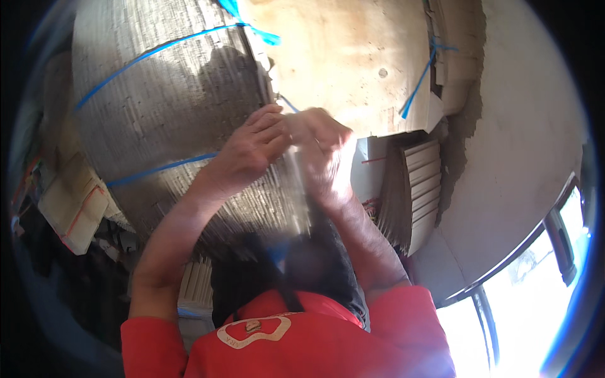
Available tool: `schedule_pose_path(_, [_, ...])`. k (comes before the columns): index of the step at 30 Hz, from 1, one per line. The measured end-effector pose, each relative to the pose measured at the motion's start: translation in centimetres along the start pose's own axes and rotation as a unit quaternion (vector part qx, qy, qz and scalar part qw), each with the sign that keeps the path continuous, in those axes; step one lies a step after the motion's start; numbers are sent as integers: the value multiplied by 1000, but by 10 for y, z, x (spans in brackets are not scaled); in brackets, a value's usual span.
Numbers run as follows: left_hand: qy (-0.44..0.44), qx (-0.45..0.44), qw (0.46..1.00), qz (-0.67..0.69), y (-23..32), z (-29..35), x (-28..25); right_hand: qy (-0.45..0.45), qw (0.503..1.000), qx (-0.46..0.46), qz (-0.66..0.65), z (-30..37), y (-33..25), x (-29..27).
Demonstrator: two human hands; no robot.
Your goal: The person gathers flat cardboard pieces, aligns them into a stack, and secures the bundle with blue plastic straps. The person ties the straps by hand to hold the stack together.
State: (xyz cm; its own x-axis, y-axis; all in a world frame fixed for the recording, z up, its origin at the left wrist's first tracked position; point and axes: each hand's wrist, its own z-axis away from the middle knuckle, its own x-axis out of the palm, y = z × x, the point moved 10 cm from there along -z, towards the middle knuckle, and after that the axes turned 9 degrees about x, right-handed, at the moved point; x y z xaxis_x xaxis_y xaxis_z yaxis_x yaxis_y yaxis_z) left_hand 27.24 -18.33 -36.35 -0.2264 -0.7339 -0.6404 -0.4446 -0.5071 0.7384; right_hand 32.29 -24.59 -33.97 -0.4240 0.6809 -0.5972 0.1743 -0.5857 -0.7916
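A thick bundle of stacked cardboard sheets (157, 120) shows its ridged edges in front of me, bound by an upper blue strap (167, 47). A lower blue strap (164, 169) crosses the bundle and passes out of sight behind my left forearm. My left hand (255, 143) is closed at the bundle's right edge. Right beside it, my right hand (322, 142) is also closed, its fingers blurred by motion. A short blue strap end (288, 104) sticks out just beyond the fingers; the part within the grip is hidden.
A flat tan board (353, 63) lies to the right of the bundle, with a knotted blue strap (416, 82) at its far edge. Folded cardboard (423, 189) stands by a pale wall (517, 126). More cardboard pieces (75, 208) sit at left. A bright window (523, 290) is at lower right.
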Motion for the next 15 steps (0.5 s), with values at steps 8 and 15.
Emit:
schedule_pose_path(8, [194, -143, 956, 167, -26, 27, -16, 37, 995, -52, 75, 6, -29, 4])
schedule_pose_path(15, [221, -185, 921, 263, -39, 32, -23, -22, 873, 240, -424, -4, 57, 17])
